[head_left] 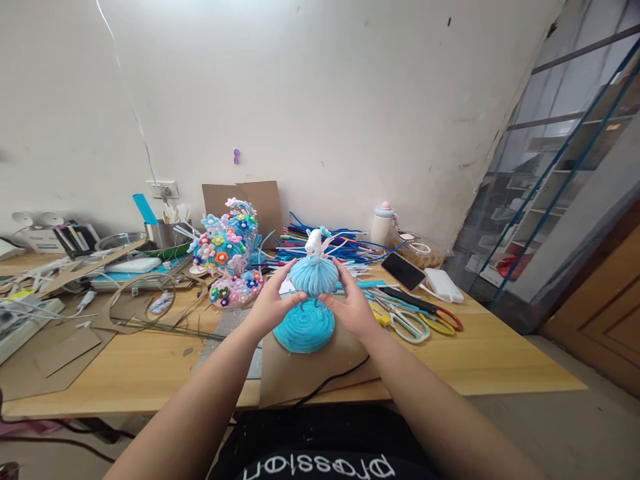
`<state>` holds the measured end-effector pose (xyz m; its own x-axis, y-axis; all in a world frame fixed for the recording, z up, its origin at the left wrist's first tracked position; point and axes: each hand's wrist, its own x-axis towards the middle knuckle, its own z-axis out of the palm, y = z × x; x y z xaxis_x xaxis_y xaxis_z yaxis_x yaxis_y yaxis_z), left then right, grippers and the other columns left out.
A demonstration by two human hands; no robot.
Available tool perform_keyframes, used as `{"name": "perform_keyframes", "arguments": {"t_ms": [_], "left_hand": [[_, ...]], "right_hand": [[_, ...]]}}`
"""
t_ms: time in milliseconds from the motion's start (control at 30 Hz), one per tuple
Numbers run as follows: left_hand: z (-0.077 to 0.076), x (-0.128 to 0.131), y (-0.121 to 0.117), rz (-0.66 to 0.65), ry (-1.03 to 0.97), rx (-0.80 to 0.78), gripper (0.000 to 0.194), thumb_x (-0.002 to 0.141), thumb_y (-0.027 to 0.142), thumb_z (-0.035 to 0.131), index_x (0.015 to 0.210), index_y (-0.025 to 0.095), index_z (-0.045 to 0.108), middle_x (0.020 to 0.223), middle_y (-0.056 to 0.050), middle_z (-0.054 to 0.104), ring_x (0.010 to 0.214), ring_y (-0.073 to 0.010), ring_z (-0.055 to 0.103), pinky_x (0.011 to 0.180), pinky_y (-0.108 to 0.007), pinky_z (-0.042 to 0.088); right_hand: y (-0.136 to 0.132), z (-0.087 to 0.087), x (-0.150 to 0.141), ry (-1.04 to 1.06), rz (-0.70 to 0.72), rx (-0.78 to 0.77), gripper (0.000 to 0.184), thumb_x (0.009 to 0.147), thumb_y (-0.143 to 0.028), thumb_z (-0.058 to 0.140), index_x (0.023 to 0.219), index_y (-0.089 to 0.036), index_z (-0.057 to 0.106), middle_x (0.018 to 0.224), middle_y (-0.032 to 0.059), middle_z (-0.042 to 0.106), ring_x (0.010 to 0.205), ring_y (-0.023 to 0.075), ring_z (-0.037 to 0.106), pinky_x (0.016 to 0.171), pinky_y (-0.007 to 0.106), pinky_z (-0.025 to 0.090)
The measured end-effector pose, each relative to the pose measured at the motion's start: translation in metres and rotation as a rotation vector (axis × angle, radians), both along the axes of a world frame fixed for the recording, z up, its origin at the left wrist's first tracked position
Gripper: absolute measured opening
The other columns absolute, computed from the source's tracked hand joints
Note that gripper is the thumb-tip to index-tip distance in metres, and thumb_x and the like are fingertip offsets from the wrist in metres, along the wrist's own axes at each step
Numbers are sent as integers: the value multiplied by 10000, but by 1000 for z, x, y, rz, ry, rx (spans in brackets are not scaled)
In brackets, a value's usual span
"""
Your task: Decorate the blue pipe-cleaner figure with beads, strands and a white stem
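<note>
Between my two hands is a light-blue pipe-cleaner pompom shape (314, 275), ribbed like a pumpkin, with a white fuzzy piece (314, 241) standing on top. My left hand (274, 301) curls round its left side, thumb at the lower front. On the opposite side my right hand (354, 305) grips it the same way. Right below lies a turquoise coiled disc (304, 330) on a sheet of brown cardboard (285, 380). Whether the ribbed shape touches the disc I cannot tell.
Left of my hands stands a flower-covered pipe-cleaner piece (223, 250). Loose pipe cleaners (345, 243) are heaped behind. To the right lie scissors (410, 325), pliers (447, 321), a phone (403, 271) and a white power bank (443, 285). A bottle (383, 225) stands by the wall.
</note>
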<state>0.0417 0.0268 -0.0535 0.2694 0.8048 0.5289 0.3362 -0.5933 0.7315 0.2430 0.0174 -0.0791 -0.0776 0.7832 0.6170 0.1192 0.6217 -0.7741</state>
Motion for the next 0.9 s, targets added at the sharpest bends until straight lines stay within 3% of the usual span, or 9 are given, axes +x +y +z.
{"name": "perform_keyframes", "arguments": {"t_ms": [433,900], "left_hand": [[-6,6,0,21,9,-9,756,809,555,639,1421,154,448,1468,-152,486,1381,-325,411,1121,-479,358],[-8,9,0,-5,-2,-34,706,817,538,641,1402,178,480,1448,-147,513,1368,-336,429,1133,-517,323]], "right_hand": [[-3,12,0,32,3,-30,784,791,-487,712,1454,-224,387,1481,144,457,1358,304,430,1117,509,345],[-3,19,2,33,15,-45,805,759,-436,754,1455,-247,397,1508,113,431,1362,308,424,1109,499,369]]}}
